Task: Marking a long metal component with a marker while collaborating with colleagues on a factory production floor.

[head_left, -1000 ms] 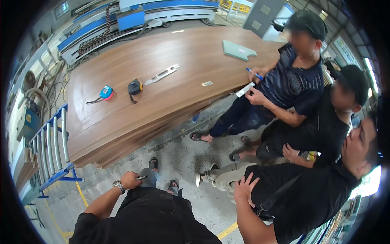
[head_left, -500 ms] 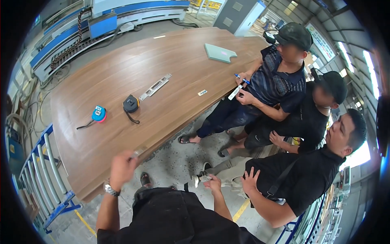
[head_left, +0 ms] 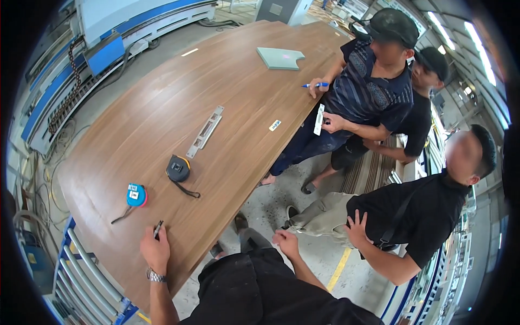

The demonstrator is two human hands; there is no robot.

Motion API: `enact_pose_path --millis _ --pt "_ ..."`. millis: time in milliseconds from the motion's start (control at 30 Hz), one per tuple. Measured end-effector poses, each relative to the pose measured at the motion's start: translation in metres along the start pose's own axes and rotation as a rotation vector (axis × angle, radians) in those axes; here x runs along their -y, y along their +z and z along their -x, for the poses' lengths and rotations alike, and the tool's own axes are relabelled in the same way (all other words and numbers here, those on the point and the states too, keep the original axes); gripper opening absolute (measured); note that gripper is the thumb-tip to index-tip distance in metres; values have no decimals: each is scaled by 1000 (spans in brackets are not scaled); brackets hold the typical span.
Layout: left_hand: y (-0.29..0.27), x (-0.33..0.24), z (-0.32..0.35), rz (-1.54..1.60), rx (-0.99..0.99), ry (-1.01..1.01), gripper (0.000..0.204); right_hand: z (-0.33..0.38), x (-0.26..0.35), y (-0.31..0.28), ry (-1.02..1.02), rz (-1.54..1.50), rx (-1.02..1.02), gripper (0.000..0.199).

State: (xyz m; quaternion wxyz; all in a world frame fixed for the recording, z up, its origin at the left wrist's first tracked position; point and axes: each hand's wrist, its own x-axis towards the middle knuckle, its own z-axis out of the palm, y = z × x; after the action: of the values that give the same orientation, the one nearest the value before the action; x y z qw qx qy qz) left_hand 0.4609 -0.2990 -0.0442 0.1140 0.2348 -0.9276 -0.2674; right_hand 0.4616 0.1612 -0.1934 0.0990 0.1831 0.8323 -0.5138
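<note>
At the near end of the board (head_left: 138, 108), I have the left hand (head_left: 155, 248) pinching a dark pen (head_left: 158, 229) between thumb and fingers, its end pointing away over the wood. I cannot tell whether that hand rests on the surface or hangs just above it. The wrist, with a watch (head_left: 156, 276), lies near the board's slanting near edge.

Off that edge, over the floor (head_left: 265, 203), I see the right hand (head_left: 287, 242) with fingers loosely curled; whether they grip anything I cannot tell.

Just beyond the dark pen lies the blue tape (head_left: 136, 195), strap toward me. The black tape (head_left: 178, 169) sits farther right, its strap reaching toward the near edge, and the slotted plate (head_left: 206, 131) is just past it. I get a broad run of wood from there to the green piece (head_left: 280, 58) at the far end, and another left to the far edge.

A label (head_left: 275, 125) lies by the near edge, where a co-worker (head_left: 374, 97) holds a blue pen (head_left: 316, 85) and a white strip (head_left: 319, 119). A roller stand (head_left: 89, 265) crowds the board's left end.
</note>
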Motion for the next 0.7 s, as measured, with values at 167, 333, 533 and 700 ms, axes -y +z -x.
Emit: enact_pose_path --millis 167,333,533,700 --pt "1 -2 -2 -46 -88 24 28 -66 144 10 -329 20 -131 17" --pt "2 10 -18 -23 -13 -151 32 -126 261 11 -687 -180 -316 13" --pt "11 18 -14 115 -67 -254 29 -192 296 25 -857 -41 -152 7" --pt "6 12 -17 -93 -25 -235 30 -211 290 35 -876 -15 -123 6"
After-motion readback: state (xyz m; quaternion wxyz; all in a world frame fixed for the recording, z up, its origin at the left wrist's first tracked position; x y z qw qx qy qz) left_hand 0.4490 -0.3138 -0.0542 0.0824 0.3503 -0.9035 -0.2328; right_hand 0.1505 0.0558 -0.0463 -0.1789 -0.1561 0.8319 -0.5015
